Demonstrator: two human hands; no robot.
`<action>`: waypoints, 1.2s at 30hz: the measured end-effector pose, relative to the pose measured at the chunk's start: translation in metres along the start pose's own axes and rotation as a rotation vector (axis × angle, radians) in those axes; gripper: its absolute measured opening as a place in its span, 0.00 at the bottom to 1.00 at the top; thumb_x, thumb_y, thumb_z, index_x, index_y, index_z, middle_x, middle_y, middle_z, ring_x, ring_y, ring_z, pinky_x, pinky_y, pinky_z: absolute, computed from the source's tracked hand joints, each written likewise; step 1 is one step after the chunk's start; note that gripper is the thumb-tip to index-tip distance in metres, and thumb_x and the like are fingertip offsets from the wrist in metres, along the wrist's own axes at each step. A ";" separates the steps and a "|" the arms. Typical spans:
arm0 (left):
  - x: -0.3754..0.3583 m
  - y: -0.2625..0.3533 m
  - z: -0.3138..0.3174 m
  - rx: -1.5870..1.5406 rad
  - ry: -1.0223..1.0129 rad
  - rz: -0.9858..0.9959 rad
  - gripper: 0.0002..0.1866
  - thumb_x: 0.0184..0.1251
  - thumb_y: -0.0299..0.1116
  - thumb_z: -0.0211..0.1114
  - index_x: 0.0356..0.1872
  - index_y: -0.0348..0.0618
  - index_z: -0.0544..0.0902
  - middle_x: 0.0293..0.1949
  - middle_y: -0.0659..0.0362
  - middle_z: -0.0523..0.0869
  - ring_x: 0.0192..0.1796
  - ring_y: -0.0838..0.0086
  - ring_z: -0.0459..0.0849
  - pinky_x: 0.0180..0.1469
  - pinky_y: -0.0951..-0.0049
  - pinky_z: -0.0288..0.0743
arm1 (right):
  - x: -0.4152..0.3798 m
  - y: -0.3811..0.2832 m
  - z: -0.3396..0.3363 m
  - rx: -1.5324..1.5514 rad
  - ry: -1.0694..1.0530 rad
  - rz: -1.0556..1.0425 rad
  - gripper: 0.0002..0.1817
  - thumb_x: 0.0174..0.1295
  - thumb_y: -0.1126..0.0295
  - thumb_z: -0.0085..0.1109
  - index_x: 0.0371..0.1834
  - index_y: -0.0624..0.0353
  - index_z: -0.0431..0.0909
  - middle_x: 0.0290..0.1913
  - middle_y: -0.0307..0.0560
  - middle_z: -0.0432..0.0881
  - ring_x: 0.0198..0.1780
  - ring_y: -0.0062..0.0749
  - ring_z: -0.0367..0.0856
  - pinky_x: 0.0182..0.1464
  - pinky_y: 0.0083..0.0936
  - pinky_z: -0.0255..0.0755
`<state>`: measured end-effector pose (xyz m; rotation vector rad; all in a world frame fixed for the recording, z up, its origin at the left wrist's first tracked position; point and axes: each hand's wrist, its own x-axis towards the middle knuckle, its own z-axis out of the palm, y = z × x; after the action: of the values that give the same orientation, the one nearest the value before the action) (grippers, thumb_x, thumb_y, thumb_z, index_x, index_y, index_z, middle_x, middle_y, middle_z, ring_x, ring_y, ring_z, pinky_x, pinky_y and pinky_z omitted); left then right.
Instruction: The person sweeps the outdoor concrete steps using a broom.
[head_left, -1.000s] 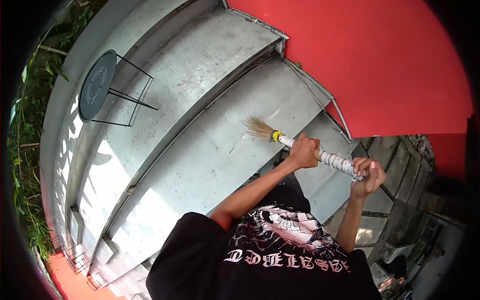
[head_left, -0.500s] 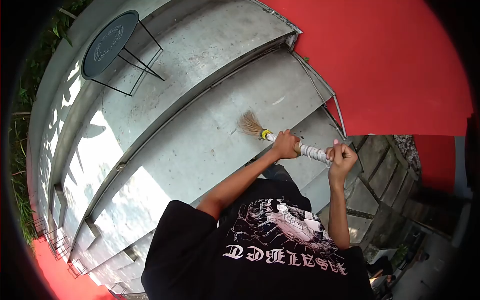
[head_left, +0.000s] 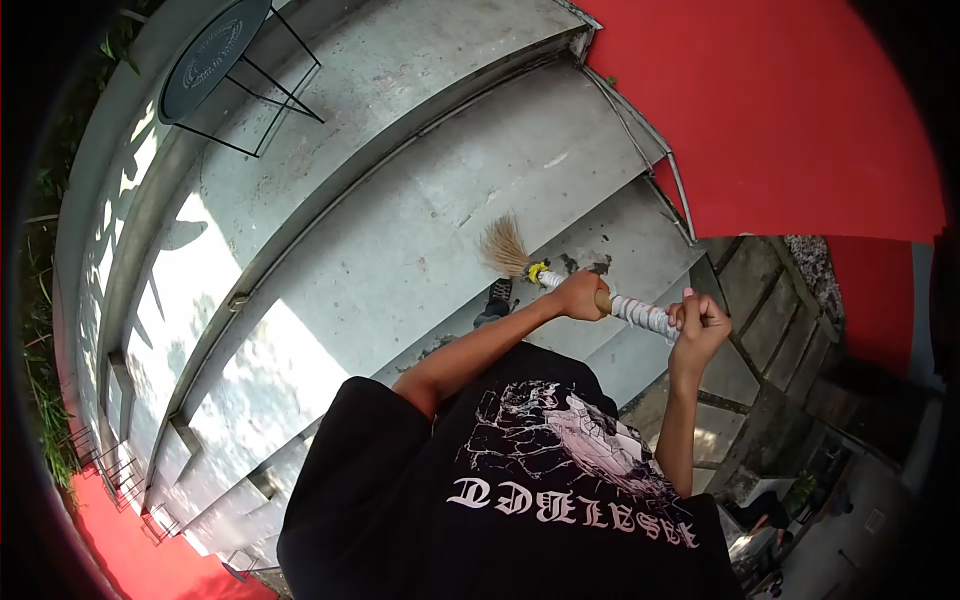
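A short broom (head_left: 640, 313) with a white-wrapped handle lies across both my hands. My left hand (head_left: 580, 296) is closed round the handle close to the yellow binding, and my right hand (head_left: 700, 325) grips the handle's far end. The tan bristles (head_left: 505, 246) fan out to the upper left, over the edge of a grey concrete step (head_left: 400, 240). Whether the bristle tips touch the concrete is hard to tell.
A dark round table (head_left: 215, 60) with thin legs stands on an upper step at the top left. A red wall (head_left: 770, 120) fills the upper right. Stone paving (head_left: 750, 290) lies at the right. A shoe (head_left: 499, 292) shows below the bristles. A person (head_left: 765, 510) is at the lower right.
The steps and the table have shifted upward in view. The broom and both hands have moved slightly right, still gripped as before. A shoe now shows below the bristles.
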<state>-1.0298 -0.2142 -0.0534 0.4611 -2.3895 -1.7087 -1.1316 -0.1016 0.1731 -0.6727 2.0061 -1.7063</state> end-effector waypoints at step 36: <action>-0.340 -0.027 0.105 0.072 0.501 -0.292 0.11 0.48 0.32 0.75 0.31 0.41 0.84 0.34 0.47 0.89 0.43 0.43 0.87 0.46 0.49 0.77 | -0.279 0.060 0.013 0.032 -0.718 -0.262 0.24 0.66 0.84 0.57 0.15 0.60 0.57 0.15 0.38 0.64 0.19 0.23 0.68 0.25 0.27 0.64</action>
<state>-0.7395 -0.0117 -0.0987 1.1457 -2.0909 -1.3882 -0.9072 0.0655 0.1135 -1.3538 1.4228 -1.3385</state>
